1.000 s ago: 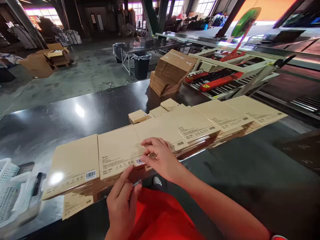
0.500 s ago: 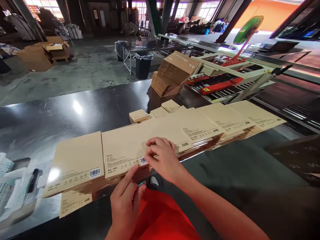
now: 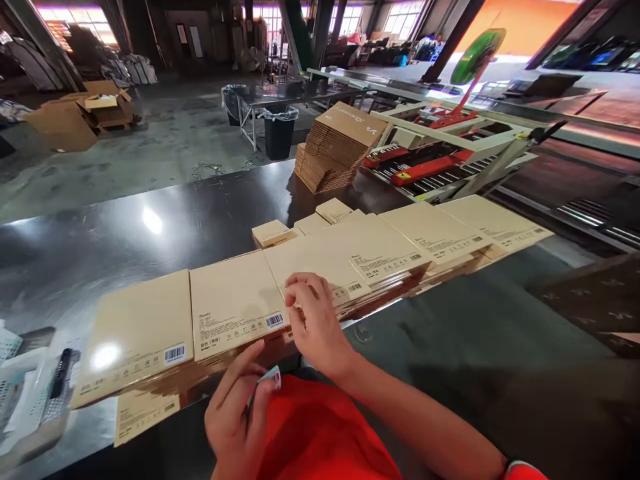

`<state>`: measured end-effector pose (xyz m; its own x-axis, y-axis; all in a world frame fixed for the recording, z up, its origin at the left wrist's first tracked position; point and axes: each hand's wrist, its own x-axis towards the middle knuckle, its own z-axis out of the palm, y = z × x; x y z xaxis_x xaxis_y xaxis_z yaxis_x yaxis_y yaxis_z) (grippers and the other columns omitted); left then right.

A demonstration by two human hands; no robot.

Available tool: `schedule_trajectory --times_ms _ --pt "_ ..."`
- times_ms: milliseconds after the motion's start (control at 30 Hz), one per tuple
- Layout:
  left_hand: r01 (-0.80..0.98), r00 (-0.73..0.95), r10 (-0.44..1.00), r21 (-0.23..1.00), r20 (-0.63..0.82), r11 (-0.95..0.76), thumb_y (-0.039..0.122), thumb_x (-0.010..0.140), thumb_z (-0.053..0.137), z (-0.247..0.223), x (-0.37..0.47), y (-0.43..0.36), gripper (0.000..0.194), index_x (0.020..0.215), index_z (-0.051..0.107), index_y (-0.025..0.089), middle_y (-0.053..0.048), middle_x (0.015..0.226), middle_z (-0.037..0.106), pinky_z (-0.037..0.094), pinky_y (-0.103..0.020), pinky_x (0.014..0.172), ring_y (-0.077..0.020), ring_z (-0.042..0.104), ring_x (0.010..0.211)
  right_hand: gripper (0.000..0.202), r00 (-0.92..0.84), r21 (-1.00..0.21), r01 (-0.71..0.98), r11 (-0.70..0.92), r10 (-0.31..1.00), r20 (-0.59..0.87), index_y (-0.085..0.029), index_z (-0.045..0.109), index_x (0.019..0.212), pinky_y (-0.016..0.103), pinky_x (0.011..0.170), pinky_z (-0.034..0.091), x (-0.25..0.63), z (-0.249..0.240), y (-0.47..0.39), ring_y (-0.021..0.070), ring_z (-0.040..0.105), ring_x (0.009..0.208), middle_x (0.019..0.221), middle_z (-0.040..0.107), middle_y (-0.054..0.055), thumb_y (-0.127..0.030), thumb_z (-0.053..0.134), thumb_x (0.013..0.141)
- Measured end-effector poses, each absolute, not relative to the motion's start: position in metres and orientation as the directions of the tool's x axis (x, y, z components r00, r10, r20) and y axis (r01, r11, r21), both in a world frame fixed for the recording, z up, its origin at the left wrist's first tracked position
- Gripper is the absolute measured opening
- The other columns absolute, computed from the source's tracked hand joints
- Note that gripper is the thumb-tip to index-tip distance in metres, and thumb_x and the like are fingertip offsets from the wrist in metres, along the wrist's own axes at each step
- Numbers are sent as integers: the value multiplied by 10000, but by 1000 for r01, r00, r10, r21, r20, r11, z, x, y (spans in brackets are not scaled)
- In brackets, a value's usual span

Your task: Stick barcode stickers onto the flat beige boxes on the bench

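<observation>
My left hand (image 3: pixel 237 407) is at the front edge of the table, pinching a small light-blue sticker strip (image 3: pixel 271 379) between thumb and fingers; its index finger points up toward the boxes. Just to the right, my right hand (image 3: pixel 313 323) hovers over the flat cardboard boxes with loosely bent fingers, and I see nothing in it. Beside it lies a tan flat box (image 3: pixel 235 287) with printed text and a white barcode sticker (image 3: pixel 275 321) at its lower right corner. Another flat box (image 3: pixel 140 320) on the left carries a similar white barcode sticker (image 3: pixel 175 353).
More flat boxes (image 3: pixel 425 227) overlap in a row to the right. Small boxes (image 3: pixel 270 231) stand behind them. A stack of folded cartons (image 3: pixel 340 147) sits at the table's far side, near a red-and-white machine (image 3: pixel 440 163). White plastic baskets (image 3: pixel 25 400) and a black marker (image 3: pixel 61 373) lie at left.
The view has shifted slightly, so the boxes appear further left. My left hand has drawn back from the box edge, showing more of the sticker strip. My right hand has moved off the barcode corner.
</observation>
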<state>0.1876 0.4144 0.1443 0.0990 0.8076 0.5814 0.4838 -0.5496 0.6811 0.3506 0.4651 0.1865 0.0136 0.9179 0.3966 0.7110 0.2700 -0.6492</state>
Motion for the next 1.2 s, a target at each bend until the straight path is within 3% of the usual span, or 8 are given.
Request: schedule_trajectory --times_ms 100,200,400,533,733,800,933,1200 --pt "356 16 801 745 598 -564 126 845 550 154 198 413 143 750 628 200 -50 902 702 550 -244 632 -152 673 726 101 -188 -795 398 458 889 418 -229 480 950 325 812 458 362 197 447 187 544 953 999 569 65 -160 450 883" --pt "247 5 825 799 565 -548 157 865 534 160 214 417 173 732 637 200 -32 797 667 539 -238 606 -149 652 720 105 -365 -882 225 413 875 317 -232 517 984 246 666 475 376 206 431 132 565 762 887 594 21 -245 521 881" --pt "112 94 898 892 429 -438 332 861 580 161 246 419 270 1092 619 196 -84 964 699 567 -272 675 -189 677 822 81 -231 -882 288 374 921 315 -218 573 952 238 672 483 405 206 419 129 592 758 839 644 26 -220 514 897" --pt "136 130 916 909 379 -395 199 866 557 161 264 417 69 869 625 205 -20 792 668 551 -225 611 -130 655 668 61 -185 -862 333 382 923 337 -219 598 933 220 669 483 422 200 417 121 599 741 825 665 19 -229 555 890" --pt "370 138 904 826 405 -426 229 874 534 162 284 418 213 663 543 200 15 594 600 461 -173 485 -92 564 511 87 -134 -852 357 383 924 359 -226 601 810 230 632 482 443 201 416 126 588 703 753 622 12 -229 553 883" --pt "430 196 855 742 480 -515 192 868 536 163 290 422 244 624 525 201 -9 649 650 481 -175 516 -106 617 577 103 -76 -841 398 366 927 367 -224 609 786 257 686 495 458 204 426 153 604 819 875 628 47 -244 559 874" --pt "510 297 738 553 606 -659 174 861 562 161 301 431 193 670 582 187 -141 1062 712 530 -208 590 -153 698 744 116 28 -772 605 196 964 266 -218 626 742 383 862 451 494 208 459 239 546 1068 1098 611 82 -265 591 842" --pt "564 289 791 572 539 -595 169 865 561 151 313 435 195 678 609 191 -139 1106 710 533 -207 595 -163 713 772 147 -62 -635 770 63 998 24 -209 633 655 481 902 334 504 204 481 258 508 1072 1100 626 44 -239 641 799"
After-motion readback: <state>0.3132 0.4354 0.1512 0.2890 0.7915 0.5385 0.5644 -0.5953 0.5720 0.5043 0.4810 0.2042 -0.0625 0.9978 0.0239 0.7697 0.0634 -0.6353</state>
